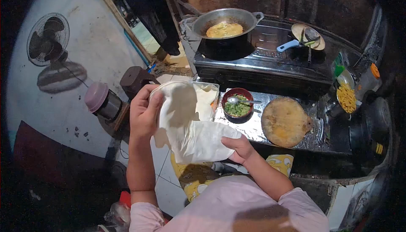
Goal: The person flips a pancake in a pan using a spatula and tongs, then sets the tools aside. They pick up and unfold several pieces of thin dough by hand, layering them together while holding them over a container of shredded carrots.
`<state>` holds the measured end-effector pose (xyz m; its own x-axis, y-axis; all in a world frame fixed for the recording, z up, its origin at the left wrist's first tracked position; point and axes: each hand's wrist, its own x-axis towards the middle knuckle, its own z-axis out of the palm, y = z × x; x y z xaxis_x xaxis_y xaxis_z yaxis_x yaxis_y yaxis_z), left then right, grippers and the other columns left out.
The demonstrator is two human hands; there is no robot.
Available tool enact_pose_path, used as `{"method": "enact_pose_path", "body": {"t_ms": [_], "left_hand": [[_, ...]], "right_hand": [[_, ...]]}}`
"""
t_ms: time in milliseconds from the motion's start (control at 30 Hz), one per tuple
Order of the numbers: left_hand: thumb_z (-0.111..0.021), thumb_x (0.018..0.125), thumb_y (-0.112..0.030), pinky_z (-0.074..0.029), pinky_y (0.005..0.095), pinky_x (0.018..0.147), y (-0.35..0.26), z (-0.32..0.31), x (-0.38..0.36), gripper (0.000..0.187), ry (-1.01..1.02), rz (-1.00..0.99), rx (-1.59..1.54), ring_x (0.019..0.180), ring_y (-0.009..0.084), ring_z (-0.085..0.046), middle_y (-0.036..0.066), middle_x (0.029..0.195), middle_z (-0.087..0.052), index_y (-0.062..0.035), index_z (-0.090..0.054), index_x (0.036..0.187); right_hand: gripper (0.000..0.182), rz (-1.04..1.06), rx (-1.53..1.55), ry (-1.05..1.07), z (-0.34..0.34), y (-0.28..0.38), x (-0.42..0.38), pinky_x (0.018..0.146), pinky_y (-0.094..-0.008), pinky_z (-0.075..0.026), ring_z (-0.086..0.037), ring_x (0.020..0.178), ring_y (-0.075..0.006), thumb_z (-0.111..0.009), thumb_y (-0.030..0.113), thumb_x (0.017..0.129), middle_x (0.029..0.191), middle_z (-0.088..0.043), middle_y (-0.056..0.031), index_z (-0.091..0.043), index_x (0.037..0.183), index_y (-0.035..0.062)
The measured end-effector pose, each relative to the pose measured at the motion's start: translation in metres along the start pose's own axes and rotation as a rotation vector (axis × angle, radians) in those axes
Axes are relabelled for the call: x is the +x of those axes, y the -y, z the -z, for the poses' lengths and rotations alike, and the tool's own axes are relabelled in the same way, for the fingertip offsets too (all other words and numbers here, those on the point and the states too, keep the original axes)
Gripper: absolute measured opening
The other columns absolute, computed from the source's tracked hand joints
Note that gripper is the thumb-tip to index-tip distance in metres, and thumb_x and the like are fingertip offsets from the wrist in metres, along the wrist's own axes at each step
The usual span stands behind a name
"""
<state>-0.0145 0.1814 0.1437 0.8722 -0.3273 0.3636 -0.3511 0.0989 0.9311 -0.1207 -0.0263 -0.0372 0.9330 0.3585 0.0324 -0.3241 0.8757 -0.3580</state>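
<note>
My left hand (144, 109) grips a small stack of thin, pale dough wrappers (175, 98) by its upper left edge, with the thumb on top. One floppy wrapper (207, 141) hangs away from the stack toward the right. Its right edge is pinched by my right hand (239, 148), thumb above and fingers beneath. Behind the stack, a clear plastic tray (216, 89) holds more pale sheets, partly hidden. Beside it stands a dark red bowl (225, 96) of chopped green filling (237, 110) with a metal spoon (243, 101) in it. A round wooden board (285, 122) lies farther right.
On the black stove (270, 63), a wok (201, 25) holds a golden flat piece of food (224, 30). A blue-handled utensil (288, 45) rests at right near yellow strips (347, 98). A jar with a pink lid (96, 96) and a wall fan (48, 39) are left.
</note>
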Motion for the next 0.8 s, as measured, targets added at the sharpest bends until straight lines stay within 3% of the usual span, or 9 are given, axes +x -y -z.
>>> {"method": "enact_pose_path", "body": {"t_ms": [200,333,633,700,733,767,800], "left_hand": [[-0.056,0.097,-0.018,-0.044,0.0192,0.068,-0.013,0.02,0.02,0.018,-0.157,-0.127,0.272,0.075,0.0052,-0.054,-0.001,0.084,-0.061,-0.0002,-0.06,0.098],[-0.058,0.096,-0.019,-0.048,0.0216,0.069,-0.016,0.037,0.027,0.019,-0.203,-0.112,0.18,0.076,0.0071,-0.059,0.002,0.088,-0.065,-0.0004,-0.061,0.097],[-0.059,0.095,-0.021,-0.049,0.0237,0.07,-0.038,0.074,0.031,0.02,-0.228,-0.11,0.148,0.078,0.0101,-0.061,0.004,0.092,-0.067,-0.0024,-0.062,0.101],[-0.058,0.096,-0.022,-0.048,0.0217,0.068,-0.043,0.081,0.018,0.021,-0.313,-0.12,0.197,0.076,0.0074,-0.059,0.003,0.09,-0.066,-0.0015,-0.061,0.1],[-0.058,0.096,-0.022,-0.045,0.0211,0.07,-0.039,0.087,0.008,0.021,-0.323,-0.136,0.236,0.076,0.0065,-0.056,0.002,0.088,-0.063,-0.0014,-0.06,0.099],[-0.058,0.096,-0.022,-0.045,0.0211,0.07,-0.035,0.092,-0.003,0.021,-0.337,-0.135,0.231,0.076,0.0065,-0.056,0.002,0.088,-0.063,-0.0014,-0.06,0.099],[-0.057,0.096,-0.021,-0.044,0.0209,0.07,-0.031,0.096,-0.016,0.02,-0.327,-0.131,0.29,0.076,0.0061,-0.054,0.001,0.087,-0.061,-0.0013,-0.059,0.099]], "right_hand": [[0.058,0.147,0.02,-0.03,-0.015,0.007,-0.008,0.107,-0.0466,-0.039,-0.049,0.125,-0.0314,-0.058,0.003,0.088,0.137,-0.047,-0.0175,-0.034,0.141,-0.0012],[0.059,0.223,0.016,0.004,-0.014,0.013,-0.014,0.106,-0.0494,-0.039,-0.05,0.124,-0.0338,-0.06,0.003,0.088,0.137,-0.048,-0.0192,-0.034,0.141,-0.0013],[0.051,0.155,-0.108,-0.006,0.001,0.027,-0.033,0.099,-0.0442,-0.047,-0.058,0.115,-0.0297,-0.062,0.005,0.087,0.127,-0.056,-0.0167,-0.044,0.135,-0.001],[0.047,0.037,-0.468,-0.129,0.004,0.038,-0.039,0.095,-0.041,-0.05,-0.062,0.109,-0.0266,-0.064,0.008,0.087,0.119,-0.062,-0.0143,-0.049,0.13,-0.0017],[0.04,0.005,-0.665,-0.162,0.012,0.04,-0.036,0.088,-0.0362,-0.052,-0.065,0.099,-0.0206,-0.065,0.012,0.087,0.109,-0.067,-0.0098,-0.056,0.125,0.0004],[0.04,-0.007,-0.675,-0.159,0.014,0.045,-0.034,0.088,-0.0362,-0.052,-0.065,0.099,-0.0206,-0.065,0.012,0.087,0.109,-0.067,-0.0098,-0.056,0.125,0.0004],[0.037,-0.152,-0.919,-0.2,0.006,0.055,-0.029,0.084,-0.0346,-0.052,-0.065,0.095,-0.0181,-0.064,0.013,0.088,0.107,-0.067,-0.008,-0.058,0.123,0.0018]]}}
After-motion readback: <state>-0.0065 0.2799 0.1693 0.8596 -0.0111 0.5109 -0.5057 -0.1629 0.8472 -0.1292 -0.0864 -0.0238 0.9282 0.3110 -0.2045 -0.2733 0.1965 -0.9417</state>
